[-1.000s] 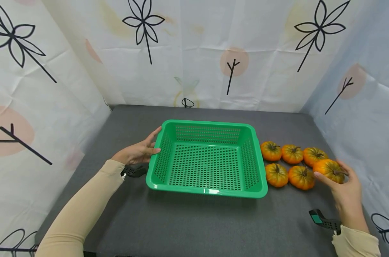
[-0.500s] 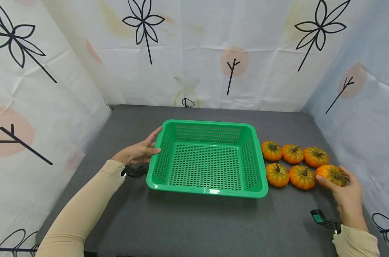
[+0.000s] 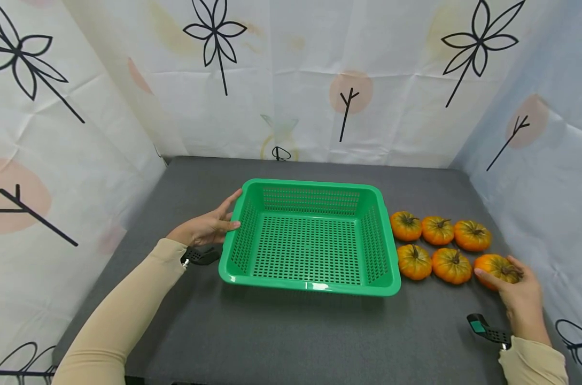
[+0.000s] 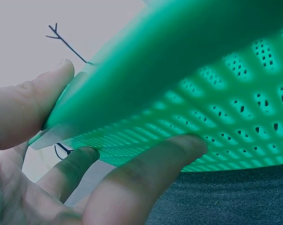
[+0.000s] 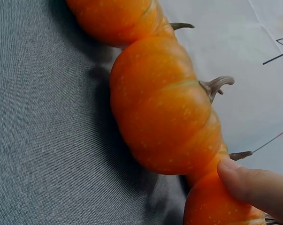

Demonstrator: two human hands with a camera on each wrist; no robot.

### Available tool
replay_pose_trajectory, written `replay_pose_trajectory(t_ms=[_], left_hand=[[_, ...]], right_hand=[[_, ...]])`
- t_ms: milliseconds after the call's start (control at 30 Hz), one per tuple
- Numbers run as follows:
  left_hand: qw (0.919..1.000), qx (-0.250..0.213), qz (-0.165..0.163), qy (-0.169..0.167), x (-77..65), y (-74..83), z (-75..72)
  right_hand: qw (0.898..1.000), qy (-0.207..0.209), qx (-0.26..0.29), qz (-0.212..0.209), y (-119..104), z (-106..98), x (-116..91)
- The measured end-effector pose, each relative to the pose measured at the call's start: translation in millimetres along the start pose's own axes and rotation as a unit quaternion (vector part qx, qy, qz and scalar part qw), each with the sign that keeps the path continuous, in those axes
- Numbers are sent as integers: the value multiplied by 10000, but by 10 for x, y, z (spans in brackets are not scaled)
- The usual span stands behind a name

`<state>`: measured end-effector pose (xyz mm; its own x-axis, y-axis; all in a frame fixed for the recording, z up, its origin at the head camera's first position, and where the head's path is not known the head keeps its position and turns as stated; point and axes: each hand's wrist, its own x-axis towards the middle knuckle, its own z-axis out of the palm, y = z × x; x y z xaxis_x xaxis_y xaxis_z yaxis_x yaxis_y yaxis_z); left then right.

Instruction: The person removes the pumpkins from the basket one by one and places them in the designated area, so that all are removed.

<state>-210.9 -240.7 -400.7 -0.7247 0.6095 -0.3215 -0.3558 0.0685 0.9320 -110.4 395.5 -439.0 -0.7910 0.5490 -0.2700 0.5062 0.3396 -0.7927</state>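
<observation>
My left hand (image 3: 206, 227) holds the left side of a green plastic basket (image 3: 315, 184), thumb over the rim. In the left wrist view, its fingers (image 4: 146, 176) lie against the perforated outer wall of the basket (image 4: 216, 122). Over at the right, my right hand (image 3: 524, 294) grips a small orange pumpkin (image 3: 495, 266) at the right end of the near row. The right wrist view shows the thumb (image 5: 256, 185) on this pumpkin (image 5: 218, 206), with a neighbouring pumpkin (image 5: 160, 108) beside it. The basket has nothing inside.
Other pumpkins stand right of the basket: three in the far row, among them a pumpkin (image 3: 472, 236) at its right end, and two in the near row, including a pumpkin (image 3: 451, 266). A grey cloth (image 3: 295, 337) covers the table. Patterned white curtains (image 3: 300, 69) surround it.
My right hand has brought its pumpkin down and slightly nearer, from overlapping the far row's right pumpkin to the near row's end. My left hand and the basket stay put.
</observation>
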Motion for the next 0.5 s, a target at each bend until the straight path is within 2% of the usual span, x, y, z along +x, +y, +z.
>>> replay_pose_trajectory(t_ms=[500], left_hand=[[10000, 32, 14, -15, -16, -3, 3]], right_hand=[[9997, -158, -162, 55, 22, 21, 54]])
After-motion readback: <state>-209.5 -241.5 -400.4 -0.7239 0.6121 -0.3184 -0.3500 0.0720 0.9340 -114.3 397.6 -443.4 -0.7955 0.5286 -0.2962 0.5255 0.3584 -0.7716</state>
